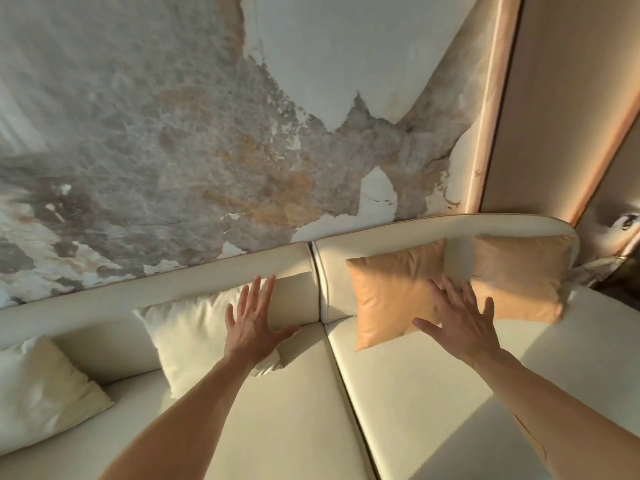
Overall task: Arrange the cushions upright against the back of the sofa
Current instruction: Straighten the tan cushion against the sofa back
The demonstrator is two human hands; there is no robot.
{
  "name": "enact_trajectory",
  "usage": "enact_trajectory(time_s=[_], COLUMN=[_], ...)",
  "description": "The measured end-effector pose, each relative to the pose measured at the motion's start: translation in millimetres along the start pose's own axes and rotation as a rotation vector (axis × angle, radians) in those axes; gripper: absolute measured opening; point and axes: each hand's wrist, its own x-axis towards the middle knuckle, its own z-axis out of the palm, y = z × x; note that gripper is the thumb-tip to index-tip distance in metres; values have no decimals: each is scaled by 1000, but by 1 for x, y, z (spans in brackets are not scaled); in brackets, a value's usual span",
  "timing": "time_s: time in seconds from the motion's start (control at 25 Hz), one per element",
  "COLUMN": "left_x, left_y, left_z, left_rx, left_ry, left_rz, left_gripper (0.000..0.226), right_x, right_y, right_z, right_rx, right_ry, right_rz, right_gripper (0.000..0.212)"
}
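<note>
Four cushions stand against the back of the long cream leather sofa (415,393): two cream fabric ones, far left (38,393) and centre-left (194,341), and two tan leather ones, centre-right (391,299) and far right (519,275). The left hand (252,327) lies spread, fingers wide, over the centre-left cushion; the right hand (460,327), equally splayed, holds nothing before the tan pair.

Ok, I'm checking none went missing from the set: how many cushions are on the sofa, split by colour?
Cream cushions: 2, the far-left cream cushion and the cream cushion under the left hand.
Tan cushions: 2, the tan cushion by the right hand and the far-right tan cushion.
Total: 4 cushions.
</note>
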Motion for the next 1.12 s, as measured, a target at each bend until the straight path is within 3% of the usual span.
enact_trajectory(time_s=[0.24,0.44,0.8,1.12], left_x=[39,63,98,114], left_y=[45,70,157,216], left_z=[33,54,128,222], left_rx=[-64,-62,-30,-45], left_ry=[-37,-85,-63,-87], left_rz=[126,135,-41,-253], left_gripper=[111,111,111,115], right_x=[-2,19,137,228], right_y=[45,75,185,285], right_z=[-4,-3,33,108], right_rx=[-33,-15,52,57], right_ry=[25,19,-59,-156], right_rz=[127,147,-5,-115], right_gripper=[85,86,86,89])
